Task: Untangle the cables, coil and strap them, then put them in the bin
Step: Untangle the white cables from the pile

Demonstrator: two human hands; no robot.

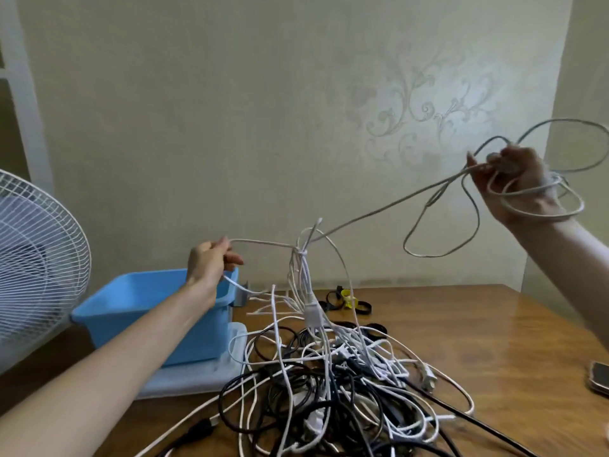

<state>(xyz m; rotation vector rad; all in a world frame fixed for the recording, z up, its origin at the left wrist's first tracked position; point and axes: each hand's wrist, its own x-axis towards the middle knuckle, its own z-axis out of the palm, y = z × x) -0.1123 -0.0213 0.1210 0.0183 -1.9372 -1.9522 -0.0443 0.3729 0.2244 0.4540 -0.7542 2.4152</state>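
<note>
One wooden table (494, 341) fills the lower frame, and one white fan (36, 268) stands at its left edge. One blue bin (131, 311) sits on the table's left side on one pale translucent lid (197, 374), and no cable shows inside it.

Just right of the bin lies one heap of tangled cables (329, 390), black and white mixed, too interlaced to count. A bundle of white strands rises from the heap to one knot (301, 252) held in the air.

Two cables run out from that knot. The left hand (211, 262) pinches a white cable (263, 242) taut, fingers curled round it above the bin. The right hand (514, 179), raised high at the right, grips a grey cable (379, 211) - several loose loops hang round its fingers and wrist.

Behind the heap lies a small cluster of straps (349, 303) - one yellow, the rest black, their number unclear. One dark flat object (598, 379) lies at the table's right edge.
</note>
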